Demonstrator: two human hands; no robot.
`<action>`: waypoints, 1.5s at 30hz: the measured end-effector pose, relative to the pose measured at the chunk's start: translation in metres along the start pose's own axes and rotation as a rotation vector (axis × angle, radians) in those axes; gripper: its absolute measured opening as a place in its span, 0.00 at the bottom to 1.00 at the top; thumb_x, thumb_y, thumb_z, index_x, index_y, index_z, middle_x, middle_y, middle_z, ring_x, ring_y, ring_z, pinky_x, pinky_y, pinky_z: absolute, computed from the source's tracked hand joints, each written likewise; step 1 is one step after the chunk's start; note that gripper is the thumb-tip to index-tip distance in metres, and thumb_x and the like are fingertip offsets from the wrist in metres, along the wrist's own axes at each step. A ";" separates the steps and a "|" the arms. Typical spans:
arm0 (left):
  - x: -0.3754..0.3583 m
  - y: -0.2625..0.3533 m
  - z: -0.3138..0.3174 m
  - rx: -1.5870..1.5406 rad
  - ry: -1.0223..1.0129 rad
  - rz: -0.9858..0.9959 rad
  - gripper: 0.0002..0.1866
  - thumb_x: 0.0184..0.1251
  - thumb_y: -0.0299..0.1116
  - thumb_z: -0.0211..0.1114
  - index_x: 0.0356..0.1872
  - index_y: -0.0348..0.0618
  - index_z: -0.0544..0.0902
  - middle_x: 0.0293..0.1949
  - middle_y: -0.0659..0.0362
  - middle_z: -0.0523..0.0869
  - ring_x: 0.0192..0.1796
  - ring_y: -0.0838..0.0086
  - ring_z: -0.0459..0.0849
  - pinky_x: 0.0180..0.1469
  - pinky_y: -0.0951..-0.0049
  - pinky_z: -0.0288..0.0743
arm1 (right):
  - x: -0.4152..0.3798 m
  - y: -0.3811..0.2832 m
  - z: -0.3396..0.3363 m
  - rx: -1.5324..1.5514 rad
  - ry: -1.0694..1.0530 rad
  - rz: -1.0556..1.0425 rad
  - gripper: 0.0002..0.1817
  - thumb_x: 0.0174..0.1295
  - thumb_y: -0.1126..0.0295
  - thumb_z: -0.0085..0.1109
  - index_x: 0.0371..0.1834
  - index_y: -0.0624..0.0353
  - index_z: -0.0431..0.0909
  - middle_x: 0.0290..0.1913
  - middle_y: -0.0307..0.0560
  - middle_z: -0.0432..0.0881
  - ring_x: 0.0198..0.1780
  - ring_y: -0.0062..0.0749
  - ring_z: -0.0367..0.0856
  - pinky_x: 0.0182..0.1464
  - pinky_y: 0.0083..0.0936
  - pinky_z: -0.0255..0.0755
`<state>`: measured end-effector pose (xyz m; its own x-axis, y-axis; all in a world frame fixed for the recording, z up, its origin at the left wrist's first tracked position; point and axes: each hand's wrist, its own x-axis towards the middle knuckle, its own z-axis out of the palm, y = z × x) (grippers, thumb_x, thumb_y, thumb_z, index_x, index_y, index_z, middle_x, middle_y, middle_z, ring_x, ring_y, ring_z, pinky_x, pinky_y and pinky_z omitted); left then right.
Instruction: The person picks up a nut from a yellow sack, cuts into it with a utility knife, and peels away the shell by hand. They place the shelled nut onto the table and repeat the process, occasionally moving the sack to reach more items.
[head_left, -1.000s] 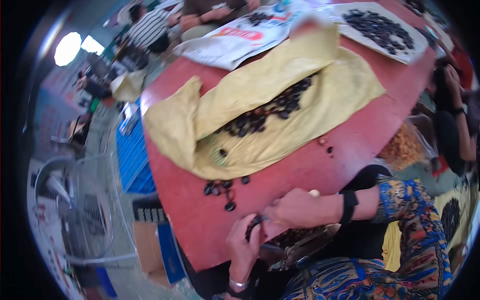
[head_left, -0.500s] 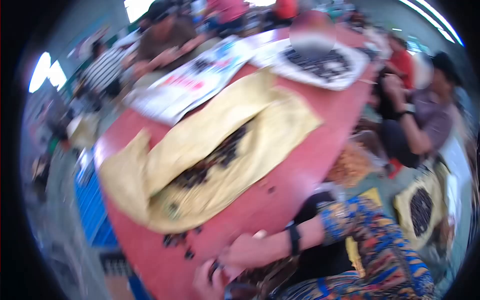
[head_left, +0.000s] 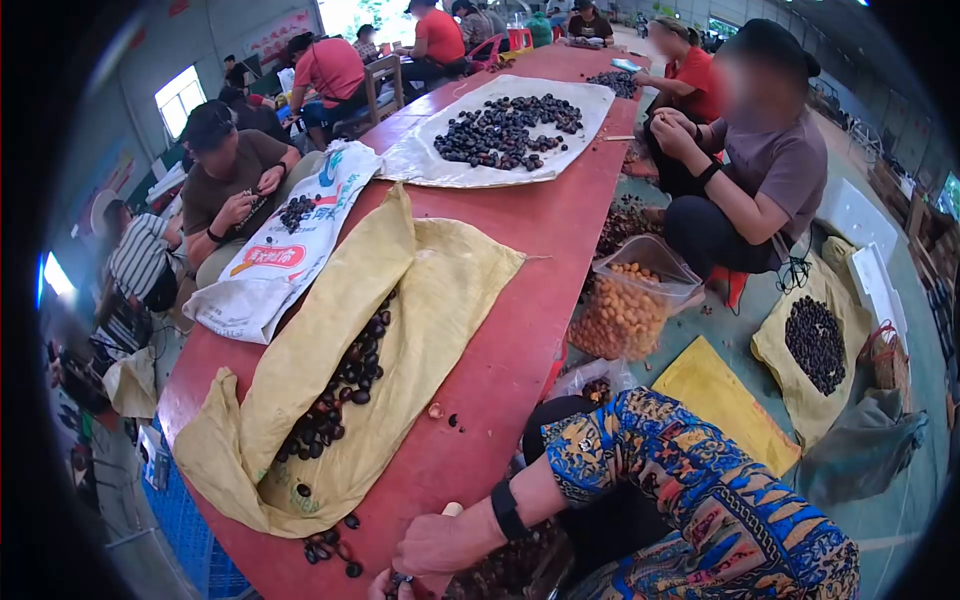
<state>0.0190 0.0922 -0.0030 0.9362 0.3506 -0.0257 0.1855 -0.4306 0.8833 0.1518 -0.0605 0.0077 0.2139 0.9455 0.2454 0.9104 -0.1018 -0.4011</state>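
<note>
At the bottom edge, my right hand [head_left: 430, 547] is closed around something with a pale, rounded end [head_left: 452, 509] that looks like a handle. The rest of it is hidden. Just beneath, my left hand [head_left: 383, 587] is partly cut off by the frame; its fingers are closed on a small dark nut [head_left: 401, 578]. The two hands nearly touch. Beside them on the red table [head_left: 480, 390] lie several loose dark nuts [head_left: 325, 548]. Farther up, a yellow woven sack [head_left: 455, 265] lies folded open with many glossy dark nuts [head_left: 335, 400] in it.
Another pile of dark nuts [head_left: 510, 130] lies on a white sheet [head_left: 410, 165]. A printed white sack [head_left: 285, 270] hangs over the left table edge. To the right, a clear bag of orange kernels [head_left: 625, 310] stands near a person [head_left: 770, 170]. Several people work around.
My view has steadied from blur and shifted, so the sack appears lower and left. My hands remain close together, now lower in view.
</note>
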 end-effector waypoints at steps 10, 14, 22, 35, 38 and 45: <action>-0.001 0.010 0.001 0.121 0.025 0.137 0.11 0.64 0.28 0.59 0.45 0.36 0.79 0.32 0.55 0.82 0.34 0.73 0.80 0.38 0.75 0.74 | 0.004 -0.008 0.014 -0.027 0.070 0.014 0.08 0.47 0.67 0.56 0.19 0.59 0.80 0.20 0.51 0.81 0.24 0.45 0.82 0.24 0.38 0.74; 0.001 0.012 0.006 0.043 0.044 0.004 0.11 0.57 0.26 0.61 0.40 0.33 0.78 0.29 0.55 0.82 0.32 0.77 0.79 0.36 0.73 0.74 | -0.004 -0.007 0.006 -0.084 0.043 -0.099 0.07 0.48 0.69 0.57 0.25 0.62 0.76 0.25 0.50 0.78 0.25 0.40 0.81 0.22 0.33 0.75; 0.005 0.019 0.003 0.160 0.069 0.170 0.08 0.57 0.24 0.61 0.38 0.36 0.79 0.33 0.49 0.81 0.35 0.59 0.82 0.38 0.68 0.74 | -0.008 -0.012 -0.013 -0.127 -0.077 -0.076 0.10 0.50 0.70 0.56 0.33 0.63 0.72 0.28 0.50 0.76 0.27 0.39 0.82 0.24 0.33 0.75; 0.002 0.012 0.001 0.126 0.089 0.173 0.09 0.57 0.24 0.63 0.40 0.40 0.79 0.31 0.53 0.80 0.33 0.61 0.80 0.34 0.68 0.73 | -0.007 0.001 -0.017 0.114 -0.168 0.154 0.11 0.59 0.64 0.55 0.30 0.60 0.70 0.29 0.57 0.79 0.31 0.53 0.81 0.31 0.44 0.74; 0.001 0.014 0.001 0.141 0.096 0.177 0.09 0.56 0.24 0.63 0.40 0.40 0.79 0.31 0.53 0.80 0.33 0.60 0.80 0.35 0.68 0.73 | -0.005 0.000 -0.019 0.172 -0.188 0.176 0.12 0.60 0.62 0.54 0.31 0.60 0.70 0.30 0.57 0.79 0.32 0.56 0.80 0.32 0.44 0.73; -0.001 0.004 0.006 0.172 0.165 0.187 0.08 0.57 0.26 0.62 0.39 0.42 0.78 0.33 0.53 0.79 0.35 0.56 0.81 0.35 0.63 0.73 | -0.001 -0.004 -0.015 0.218 -0.194 0.142 0.12 0.60 0.61 0.55 0.30 0.59 0.71 0.29 0.54 0.78 0.33 0.55 0.79 0.33 0.45 0.71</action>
<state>0.0211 0.0847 -0.0020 0.9002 0.3765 0.2190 0.0753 -0.6297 0.7732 0.1529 -0.0659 0.0220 0.2428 0.9700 0.0090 0.7746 -0.1883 -0.6037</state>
